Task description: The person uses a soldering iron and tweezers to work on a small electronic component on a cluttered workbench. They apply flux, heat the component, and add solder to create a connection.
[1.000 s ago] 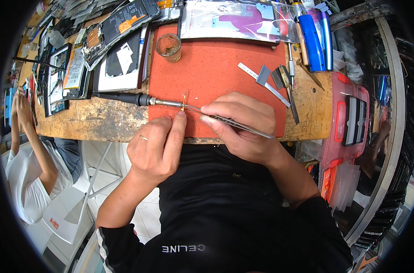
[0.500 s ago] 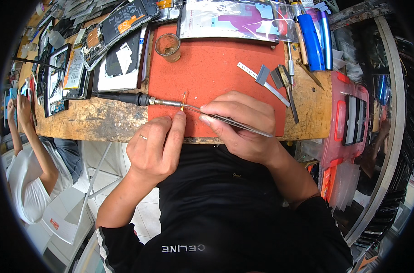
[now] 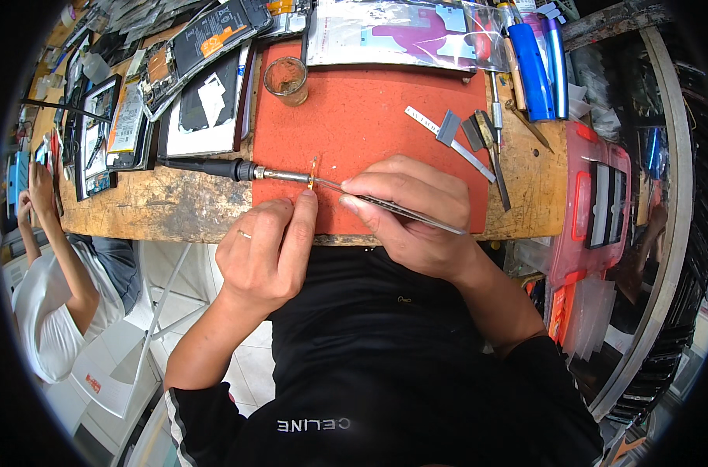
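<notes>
Over the front of the red mat (image 3: 354, 109), my right hand (image 3: 428, 206) grips metal tweezers (image 3: 408, 214), their points directed left. The tweezer points meet a small gold-coloured strip (image 3: 314, 170), apparently a piece of flex cable. At the strip's near end are the fingertips of my left hand (image 3: 264, 245), closed with the index finger foremost; its thumb is hidden. From the left lies a soldering iron (image 3: 214, 166) with a black handle, its metal end beside the strip. Whether its tip touches the strip or the tweezers is too small to tell.
A small glass cup (image 3: 288, 82) stands at the mat's far left. Blades and a grey scraper (image 3: 448, 128) lie to the right. Opened phones (image 3: 124, 128) crowd the left side; a red plastic case (image 3: 591, 202) is at the right. Another person (image 3: 58, 303) works at far left.
My hands, the tweezers and the soldering iron hold almost the same position. At far left, the other person's hands have shifted slightly.
</notes>
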